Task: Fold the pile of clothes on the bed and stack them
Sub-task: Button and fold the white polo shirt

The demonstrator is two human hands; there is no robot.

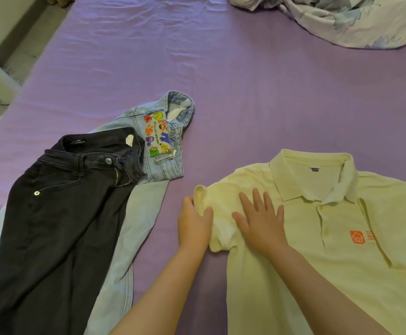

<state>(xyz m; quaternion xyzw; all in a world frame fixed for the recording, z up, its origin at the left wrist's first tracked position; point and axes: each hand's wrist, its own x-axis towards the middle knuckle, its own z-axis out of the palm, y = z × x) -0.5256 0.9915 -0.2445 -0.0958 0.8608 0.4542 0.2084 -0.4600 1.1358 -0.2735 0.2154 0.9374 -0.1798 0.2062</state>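
Folding begins: left hand pinches the polo shirt sleeve, which lies outward from the body; right hand presses flat, fingers spread, just inboard.

Purple-sheeted bed under yellow polo shirt, light denim jeans, crumpled floral quilt.

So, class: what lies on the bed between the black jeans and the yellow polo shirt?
In the head view, a light blue jeans leg and then bare purple sheet separate the black jeans from the polo shirt.
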